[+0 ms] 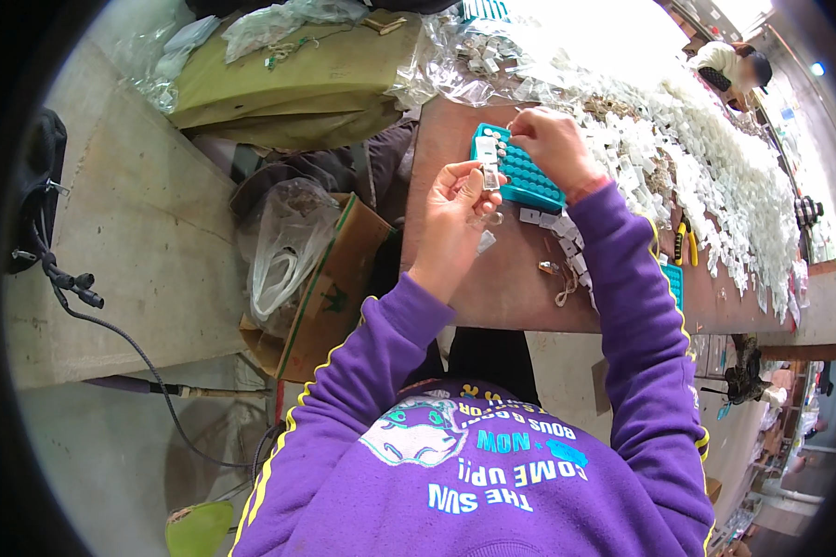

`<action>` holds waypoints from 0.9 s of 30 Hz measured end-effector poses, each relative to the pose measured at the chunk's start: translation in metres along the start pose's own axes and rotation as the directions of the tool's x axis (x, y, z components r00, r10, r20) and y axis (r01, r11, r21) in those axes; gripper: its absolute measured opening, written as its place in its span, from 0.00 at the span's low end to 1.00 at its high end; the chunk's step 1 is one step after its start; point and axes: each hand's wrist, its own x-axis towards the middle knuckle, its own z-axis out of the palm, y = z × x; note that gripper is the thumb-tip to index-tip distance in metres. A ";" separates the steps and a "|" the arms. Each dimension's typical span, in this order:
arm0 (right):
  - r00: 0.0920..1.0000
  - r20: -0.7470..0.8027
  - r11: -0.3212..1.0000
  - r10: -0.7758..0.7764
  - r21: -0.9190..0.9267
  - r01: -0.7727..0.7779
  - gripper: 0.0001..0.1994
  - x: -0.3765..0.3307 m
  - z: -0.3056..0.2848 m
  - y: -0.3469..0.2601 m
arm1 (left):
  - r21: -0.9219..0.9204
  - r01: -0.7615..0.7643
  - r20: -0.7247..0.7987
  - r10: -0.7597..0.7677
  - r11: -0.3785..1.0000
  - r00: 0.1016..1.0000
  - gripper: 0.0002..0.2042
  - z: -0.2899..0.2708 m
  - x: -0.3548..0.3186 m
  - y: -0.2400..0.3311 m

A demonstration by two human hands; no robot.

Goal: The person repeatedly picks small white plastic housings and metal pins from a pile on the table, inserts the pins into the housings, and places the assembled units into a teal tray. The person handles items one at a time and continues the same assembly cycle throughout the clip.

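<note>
- A heap of white parts [706, 139] covers the far and right of the brown table [502, 288]; pliers [685, 243] lie to the right.
- A cardboard box [330, 288] with a plastic bag [283, 251] stands left of the table.
- The left hand [457, 200] pinches a small clear piece [490, 176], just near of the teal tray [520, 172].
- The right hand [553, 144] hovers over the tray, fingers pinched, seemingly on a tiny part.

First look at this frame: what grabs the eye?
The purple sleeves rising from the lower edge, with both hands meeting over a teal grid tray on the brown table. The left hand pinches a small clear piece; the right hand hovers over the tray's far end. To the right, a long heap of small white packets runs along the table.
</note>
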 end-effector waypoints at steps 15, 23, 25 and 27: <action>0.982 -0.165 0.993 -0.093 0.062 0.105 0.02 -0.073 -0.022 -0.075 | 0.184 -0.023 0.045 0.015 0.983 0.999 0.05 0.004 -0.003 -0.007; 0.973 -0.221 0.981 -0.062 0.166 0.100 0.05 -0.075 -0.032 -0.073 | 0.047 0.128 0.061 -0.131 0.991 0.990 0.07 0.004 -0.002 -0.004; 0.959 -0.281 0.982 -0.046 0.162 0.094 0.05 -0.075 -0.031 -0.073 | 0.067 0.137 0.065 -0.141 0.988 0.988 0.07 0.006 -0.003 -0.003; 0.960 -0.276 0.978 -0.041 0.186 0.095 0.05 -0.073 -0.029 -0.074 | 0.067 0.134 0.042 -0.137 0.989 0.990 0.07 0.007 -0.004 -0.003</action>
